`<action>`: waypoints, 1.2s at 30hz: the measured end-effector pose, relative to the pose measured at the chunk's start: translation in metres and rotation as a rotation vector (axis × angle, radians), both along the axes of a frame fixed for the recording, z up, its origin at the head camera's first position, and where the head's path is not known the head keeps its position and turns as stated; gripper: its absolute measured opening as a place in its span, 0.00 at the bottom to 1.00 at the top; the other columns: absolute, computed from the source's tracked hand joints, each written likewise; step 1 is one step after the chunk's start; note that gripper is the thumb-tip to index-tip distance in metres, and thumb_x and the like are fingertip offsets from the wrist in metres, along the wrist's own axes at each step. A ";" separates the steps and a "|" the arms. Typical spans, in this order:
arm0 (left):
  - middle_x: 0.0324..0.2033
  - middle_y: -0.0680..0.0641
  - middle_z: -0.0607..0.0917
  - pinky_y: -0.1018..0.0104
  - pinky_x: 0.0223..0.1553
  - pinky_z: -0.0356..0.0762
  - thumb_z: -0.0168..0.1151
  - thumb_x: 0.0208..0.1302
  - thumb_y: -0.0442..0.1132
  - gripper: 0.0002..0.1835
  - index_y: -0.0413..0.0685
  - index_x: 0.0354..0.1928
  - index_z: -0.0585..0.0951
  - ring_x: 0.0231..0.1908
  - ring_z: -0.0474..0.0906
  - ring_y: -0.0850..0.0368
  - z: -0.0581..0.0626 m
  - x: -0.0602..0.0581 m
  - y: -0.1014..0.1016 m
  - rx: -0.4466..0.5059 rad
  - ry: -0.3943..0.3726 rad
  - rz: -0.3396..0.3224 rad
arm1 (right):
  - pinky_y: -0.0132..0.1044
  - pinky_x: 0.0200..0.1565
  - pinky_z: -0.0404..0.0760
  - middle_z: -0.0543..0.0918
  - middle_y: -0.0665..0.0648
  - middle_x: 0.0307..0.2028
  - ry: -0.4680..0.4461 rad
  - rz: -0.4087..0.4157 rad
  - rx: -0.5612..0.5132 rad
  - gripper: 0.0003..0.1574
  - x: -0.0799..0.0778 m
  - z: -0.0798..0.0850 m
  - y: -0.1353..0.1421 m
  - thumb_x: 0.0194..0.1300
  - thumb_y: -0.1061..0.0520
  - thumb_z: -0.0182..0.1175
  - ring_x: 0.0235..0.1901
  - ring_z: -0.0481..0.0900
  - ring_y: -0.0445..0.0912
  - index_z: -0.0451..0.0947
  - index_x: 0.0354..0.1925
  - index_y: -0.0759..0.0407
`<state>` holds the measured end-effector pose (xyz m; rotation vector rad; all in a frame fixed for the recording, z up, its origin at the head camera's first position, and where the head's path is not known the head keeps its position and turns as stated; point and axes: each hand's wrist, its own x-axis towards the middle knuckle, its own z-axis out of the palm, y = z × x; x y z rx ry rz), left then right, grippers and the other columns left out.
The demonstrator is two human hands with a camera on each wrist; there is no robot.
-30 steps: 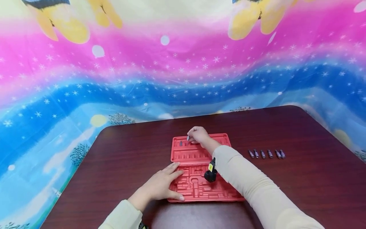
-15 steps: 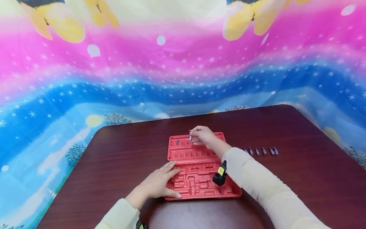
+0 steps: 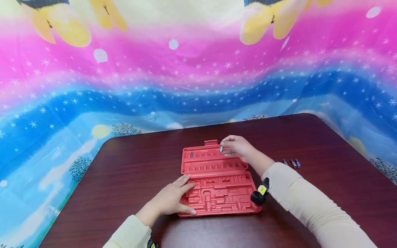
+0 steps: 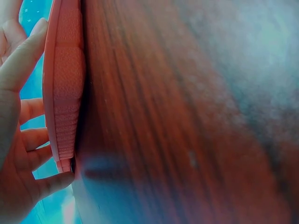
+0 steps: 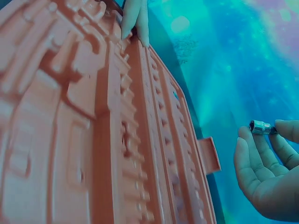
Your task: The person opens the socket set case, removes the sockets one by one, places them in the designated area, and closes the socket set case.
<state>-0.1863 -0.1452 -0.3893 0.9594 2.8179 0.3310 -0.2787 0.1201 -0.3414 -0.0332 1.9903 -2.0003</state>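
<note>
A red moulded plastic tool case (image 3: 217, 191) lies unfolded on the table, its slotted lid half on the far side. My left hand (image 3: 169, 199) rests on the case's left edge, thumb along the near rim and fingers spread; the left wrist view shows the same fingers (image 4: 35, 139) against its side. Between thumb and fingertips my right hand (image 3: 238, 148) pinches a small silver bit socket (image 5: 260, 127) with a dark tip, over the lid's far row of slots. One dark bit (image 3: 191, 154) stands at the left end of that row.
To the right on the dark wooden table (image 3: 133, 162), several more bit sockets (image 3: 294, 163) lie in a row, partly hidden behind my right forearm. A red latch tab (image 3: 211, 142) sticks out from the lid's far edge. A patterned cloth (image 3: 198, 75) hangs behind the table.
My right hand has moved right along the lid's far row, still holding the bit socket, uncovering the latch tab and more slots. The left hand stays on the case.
</note>
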 end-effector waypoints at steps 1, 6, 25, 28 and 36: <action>0.62 0.43 0.56 0.50 0.52 0.60 0.54 0.37 0.71 0.48 0.49 0.59 0.66 0.62 0.49 0.50 0.000 0.000 0.000 0.002 0.003 -0.003 | 0.47 0.43 0.72 0.78 0.56 0.27 0.007 0.004 0.001 0.10 0.002 0.001 0.005 0.60 0.61 0.52 0.35 0.78 0.53 0.68 0.39 0.66; 0.62 0.42 0.56 0.51 0.52 0.60 0.54 0.38 0.72 0.48 0.48 0.59 0.66 0.62 0.49 0.50 0.000 0.000 -0.001 -0.005 0.009 -0.007 | 0.48 0.44 0.71 0.78 0.55 0.28 0.049 0.025 0.026 0.14 0.009 0.004 0.027 0.61 0.60 0.51 0.33 0.79 0.51 0.66 0.42 0.69; 0.62 0.42 0.56 0.49 0.51 0.60 0.54 0.38 0.71 0.47 0.49 0.59 0.66 0.62 0.48 0.50 0.001 0.000 0.000 -0.014 0.006 -0.008 | 0.39 0.40 0.75 0.78 0.51 0.30 0.134 -0.029 0.050 0.09 0.043 0.000 0.101 0.61 0.58 0.52 0.33 0.78 0.41 0.68 0.38 0.63; 0.62 0.42 0.56 0.49 0.51 0.60 0.54 0.38 0.71 0.47 0.48 0.59 0.66 0.62 0.48 0.49 0.001 0.001 -0.001 -0.011 0.008 -0.011 | 0.36 0.38 0.75 0.78 0.49 0.30 0.133 -0.047 0.036 0.07 0.048 -0.001 0.114 0.61 0.58 0.52 0.33 0.78 0.40 0.69 0.37 0.61; 0.62 0.43 0.56 0.49 0.51 0.60 0.54 0.38 0.71 0.47 0.48 0.59 0.66 0.62 0.49 0.50 0.000 0.001 -0.001 -0.008 0.012 -0.009 | 0.33 0.38 0.75 0.78 0.46 0.30 0.136 -0.083 0.074 0.07 0.059 -0.008 0.143 0.61 0.56 0.52 0.34 0.77 0.38 0.69 0.37 0.58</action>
